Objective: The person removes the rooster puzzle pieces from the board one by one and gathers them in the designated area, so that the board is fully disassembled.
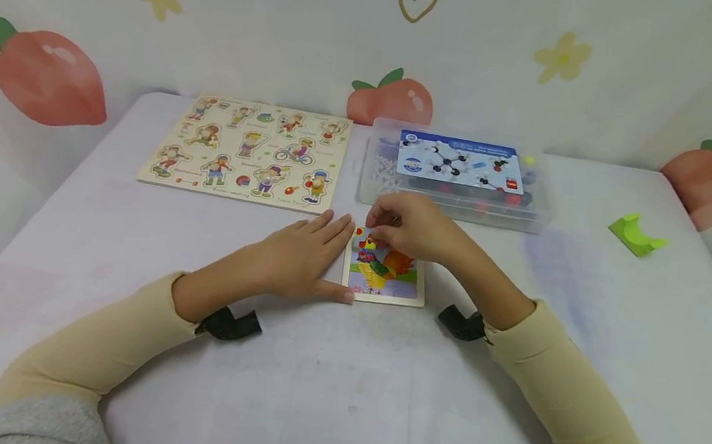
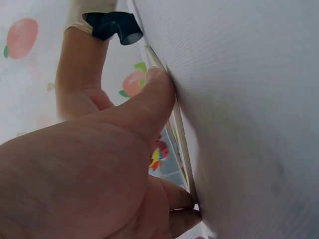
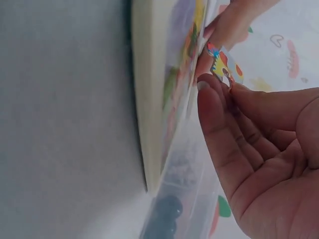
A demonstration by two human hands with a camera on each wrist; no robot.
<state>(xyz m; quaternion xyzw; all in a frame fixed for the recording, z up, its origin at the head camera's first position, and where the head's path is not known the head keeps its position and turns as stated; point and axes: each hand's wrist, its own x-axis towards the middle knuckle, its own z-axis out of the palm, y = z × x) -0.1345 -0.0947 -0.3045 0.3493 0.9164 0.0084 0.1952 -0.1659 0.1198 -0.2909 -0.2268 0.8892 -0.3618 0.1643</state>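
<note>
Grey sleeves (image 1: 47, 427): nearest us, bunched in both lower corners, with beige cuffs (image 1: 95, 338) running out of them toward the wrists.
Black wrist mounts (image 1: 230, 325): one under each wrist, close over the pale tabletop (image 1: 306, 408).
Rooster puzzle (image 1: 381, 288): here it is, mid-table between the hands, a small pale-framed board with an orange-tailed bird on green and lilac.
Left hand (image 1: 301, 256): fingers straight along the board's left edge, thumb spread wide to the lower left corner; we see it touching the frame, gripping nothing.
Right hand (image 1: 415, 226): over the board's top, thumb and forefinger pinched together on a puzzle piece (image 3: 224, 64).
The piece: tilted in that pinch at the picture's upper left, red, yellow and blue showing; whether it touches the board, we can't tell.
Lime-green arch (image 1: 636, 236): well off to the right.
Molecule-kit box (image 1: 452, 203): clear plastic, just beyond the right hand, molecule card on top.
Sports peg puzzle (image 1: 231, 155): left of the box, covered in little athletes.
Backdrop (image 1: 272, 34): peaches, yellow flowers and a heart, farthest from us.
</note>
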